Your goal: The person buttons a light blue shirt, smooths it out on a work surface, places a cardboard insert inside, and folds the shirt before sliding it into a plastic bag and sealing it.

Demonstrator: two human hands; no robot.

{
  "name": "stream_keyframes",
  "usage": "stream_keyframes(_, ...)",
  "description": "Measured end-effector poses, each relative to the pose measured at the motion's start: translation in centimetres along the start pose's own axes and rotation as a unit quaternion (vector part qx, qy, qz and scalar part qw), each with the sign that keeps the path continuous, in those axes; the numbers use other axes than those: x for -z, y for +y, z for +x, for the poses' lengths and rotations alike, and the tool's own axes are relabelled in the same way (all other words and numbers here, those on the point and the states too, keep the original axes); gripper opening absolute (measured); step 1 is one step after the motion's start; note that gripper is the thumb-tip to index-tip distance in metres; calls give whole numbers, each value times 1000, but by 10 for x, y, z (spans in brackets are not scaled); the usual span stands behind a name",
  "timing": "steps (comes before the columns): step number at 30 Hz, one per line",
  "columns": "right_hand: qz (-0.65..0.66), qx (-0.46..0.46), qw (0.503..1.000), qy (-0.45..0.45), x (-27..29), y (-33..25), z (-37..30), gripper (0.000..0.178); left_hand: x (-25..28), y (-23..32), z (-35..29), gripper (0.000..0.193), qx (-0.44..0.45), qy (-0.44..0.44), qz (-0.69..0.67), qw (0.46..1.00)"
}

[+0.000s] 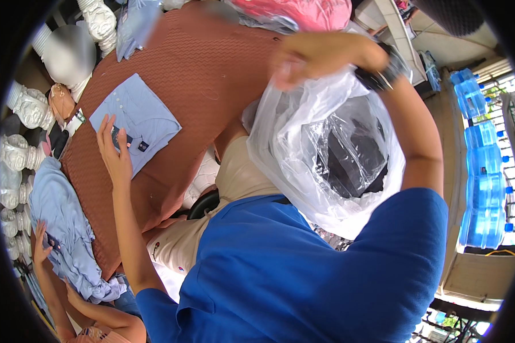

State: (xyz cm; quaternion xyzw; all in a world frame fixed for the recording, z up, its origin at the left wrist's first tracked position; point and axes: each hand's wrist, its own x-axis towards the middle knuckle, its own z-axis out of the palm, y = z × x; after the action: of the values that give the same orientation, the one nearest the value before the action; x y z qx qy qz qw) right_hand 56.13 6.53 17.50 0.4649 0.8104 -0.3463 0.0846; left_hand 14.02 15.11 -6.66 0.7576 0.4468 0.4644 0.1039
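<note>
A light blue folded shirt (136, 103) with a buttoned placket lies on the brown, textured table cover (203, 74). On its lower left part rests my left hand (115, 150), fingers stretched out and spread; dark labels show beside them. A large translucent plastic bag (277, 151) gapes at my right side, with dark items in clear wrapping (352, 157) inside. My right hand (320, 57), a black band on its wrist, is above the bag's far rim near the table edge. Motion smears its fingers, so I cannot make out whether they hold anything.
At the lower left, another person's hand (42, 243) touches a rumpled light blue garment (60, 208) on the table's edge. White balusters (31, 106) line the left side. A pink plastic-wrapped bundle (303, 12) sits at the far side. Blue water jugs (486, 188) stand at right.
</note>
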Motion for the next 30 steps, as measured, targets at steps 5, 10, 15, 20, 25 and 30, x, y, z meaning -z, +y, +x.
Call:
stream_keyframes(5,-21,-273,955,118,-101,-1,-121,26,-19,78,-18,27,-94,-8,-27,995)
stream_keyframes(10,-206,-258,872,361,-204,-2,-121,48,-66,191,-52,17,29,-243,-369,897)
stream_keyframes(15,-227,-351,830,370,-249,3,-106,41,-111,245,-76,20,32,-342,-442,829)
stream_keyframes(20,-99,-242,860,438,-203,-5,-107,36,-120,254,-100,38,309,-551,-516,578)
stream_keyframes(25,92,-129,911,381,-137,-60,-60,36,-82,278,-105,55,454,-411,-536,581)
stream_keyframes(30,-19,43,911,409,-100,-90,21,8,-65,194,-111,35,367,-86,-622,687)
